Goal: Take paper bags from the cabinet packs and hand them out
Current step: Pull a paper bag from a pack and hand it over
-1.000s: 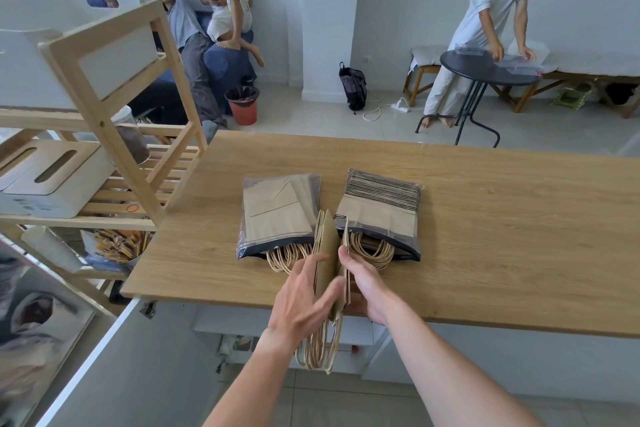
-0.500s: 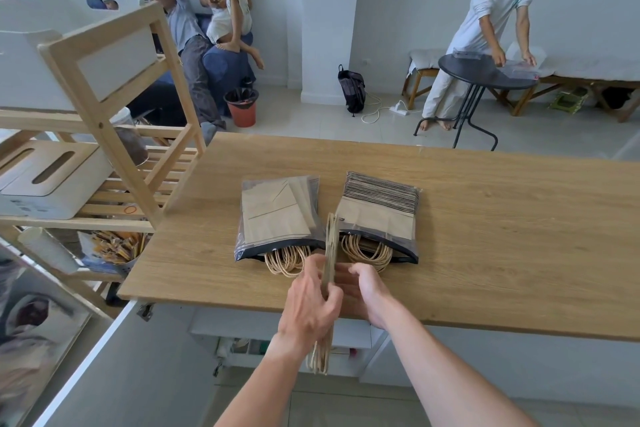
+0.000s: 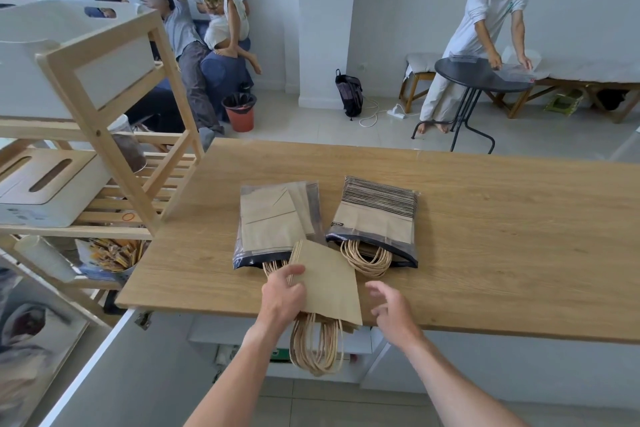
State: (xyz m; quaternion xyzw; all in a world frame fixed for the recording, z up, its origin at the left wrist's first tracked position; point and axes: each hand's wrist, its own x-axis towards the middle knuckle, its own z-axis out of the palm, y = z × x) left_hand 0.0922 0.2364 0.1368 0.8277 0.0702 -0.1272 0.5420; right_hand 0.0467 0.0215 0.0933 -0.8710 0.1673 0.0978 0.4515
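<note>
Two clear plastic packs of brown paper bags lie on the wooden table [image 3: 502,225]: the left pack [image 3: 273,222] and the fuller right pack [image 3: 375,218], both with twine handles poking out toward me. A small stack of loose paper bags [image 3: 329,282] lies flat at the table's front edge, its twine handles hanging over the edge. My left hand [image 3: 282,295] holds this stack at its left side, fingers on top. My right hand [image 3: 391,308] hovers just right of the stack, fingers loosely spread, holding nothing.
A wooden shelf rack [image 3: 104,135] with white boxes stands to the left of the table. Beyond the table, a person in white [image 3: 481,35] works at a round black table [image 3: 478,74]. Other people sit at the back left by a red bin [image 3: 239,111].
The stack of bags, held upright on edge between both hands, now lies flat on the table. My right hand has let go and moved off to the right.
</note>
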